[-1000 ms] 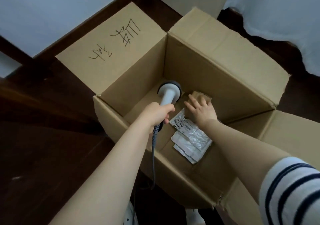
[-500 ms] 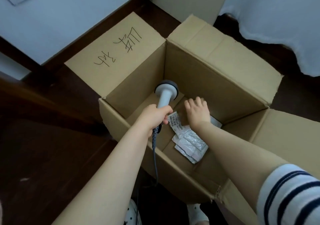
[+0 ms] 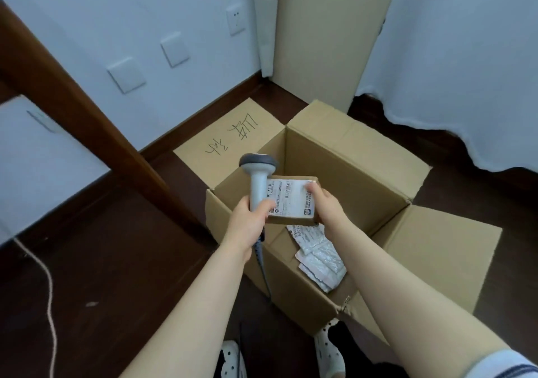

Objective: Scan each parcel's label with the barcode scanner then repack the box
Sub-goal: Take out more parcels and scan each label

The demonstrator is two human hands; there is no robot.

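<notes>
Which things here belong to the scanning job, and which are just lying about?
Job: barcode scanner in left hand; small labelled parcel in right hand; open cardboard box; plastic mailers inside it.
Lying about: wall switches; cord on floor; white curtain; wooden post.

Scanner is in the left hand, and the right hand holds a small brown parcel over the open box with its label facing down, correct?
Not quite: the head view shows the label facing up toward the camera, print visible, not down. The rest holds: the left hand grips the scanner, and the right hand holds the small brown parcel over the open box.
</notes>
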